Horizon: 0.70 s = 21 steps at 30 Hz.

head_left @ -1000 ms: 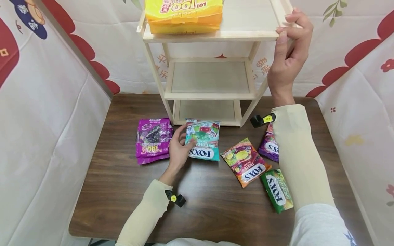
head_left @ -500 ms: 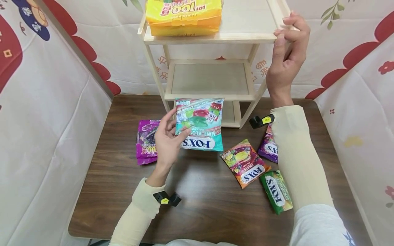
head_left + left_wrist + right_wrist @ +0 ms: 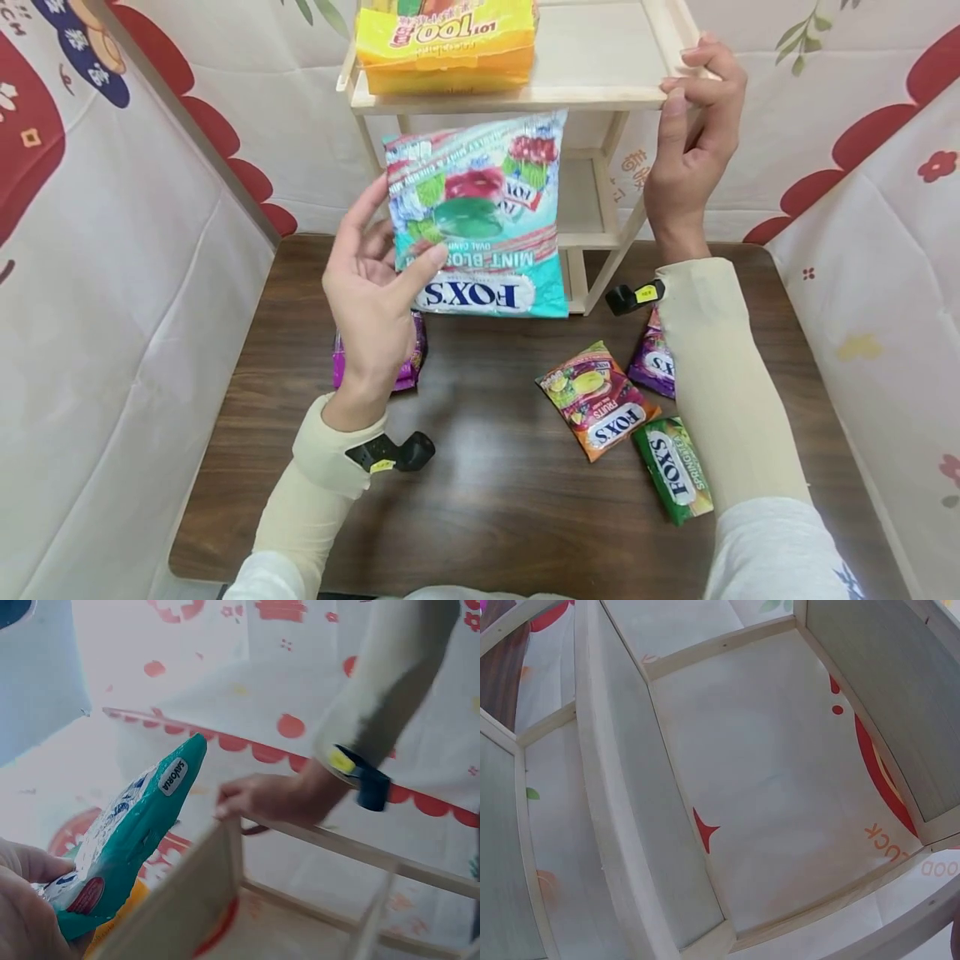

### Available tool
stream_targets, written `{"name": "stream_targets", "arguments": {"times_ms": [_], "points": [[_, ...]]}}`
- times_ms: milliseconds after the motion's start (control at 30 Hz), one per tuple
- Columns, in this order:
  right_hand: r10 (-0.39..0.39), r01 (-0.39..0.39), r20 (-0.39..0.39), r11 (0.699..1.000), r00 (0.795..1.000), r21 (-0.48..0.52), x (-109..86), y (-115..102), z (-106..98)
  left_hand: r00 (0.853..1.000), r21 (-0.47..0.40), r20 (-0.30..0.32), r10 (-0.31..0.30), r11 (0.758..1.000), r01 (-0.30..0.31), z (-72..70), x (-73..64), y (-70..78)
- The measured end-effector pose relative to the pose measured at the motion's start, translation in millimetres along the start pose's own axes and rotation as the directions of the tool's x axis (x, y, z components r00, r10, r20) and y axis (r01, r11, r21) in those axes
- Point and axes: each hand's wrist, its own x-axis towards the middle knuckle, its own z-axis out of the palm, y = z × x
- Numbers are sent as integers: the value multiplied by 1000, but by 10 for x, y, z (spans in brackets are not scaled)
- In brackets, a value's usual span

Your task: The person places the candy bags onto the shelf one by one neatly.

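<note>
My left hand (image 3: 367, 300) pinches a teal bag of Fox's Mint Blossom candy (image 3: 480, 217) by its left side, thumb over the printed front. Raised above the table, the bag overlaps the rack's front just below the top shelf in the head view. From the left wrist, the bag (image 3: 127, 832) appears edge-on near the rack's top. At the top right corner of the wooden rack (image 3: 592, 46), my right hand (image 3: 693, 158) grips the frame, thumb on the front edge and fingers over the side rail. The right wrist view shows the rack's lower tiers (image 3: 656, 825).
A yellow candy package (image 3: 450, 50) sits on the top shelf's left. On the brown table (image 3: 480, 467) lie a purple bag (image 3: 408, 367) behind my left wrist, plus orange-red (image 3: 596, 400), green (image 3: 672, 471) and purple Fox's (image 3: 656, 358) bags near my right arm.
My left hand has lifted the teal candy bag off the table, up toward the top shelf. My right hand keeps its hold on the rack's corner.
</note>
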Motion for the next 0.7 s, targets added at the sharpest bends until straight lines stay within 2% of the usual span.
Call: {"name": "stream_targets", "arguments": {"times_ms": [100,200,400,600,700], "points": [[3,-3,10,1000,1000,3,-11,2,2,999,-47,-37,8,999,-9,101,89,101],[-1,1,13,1000,1000,7,-10,4,3,999,-93,-49,16,995,-21,217,189,188],[0,1,-6,1000,1000,29,-5,10,-12,998,-171,-62,-29,985,18,502,363,350],[21,-20,-10,995,1000,101,-19,28,-9,998,-149,-33,-55,988,49,766,574,484],[24,-23,-6,995,1000,98,-16,28,-12,998,-110,-5,-64,992,63,883,717,503]]}}
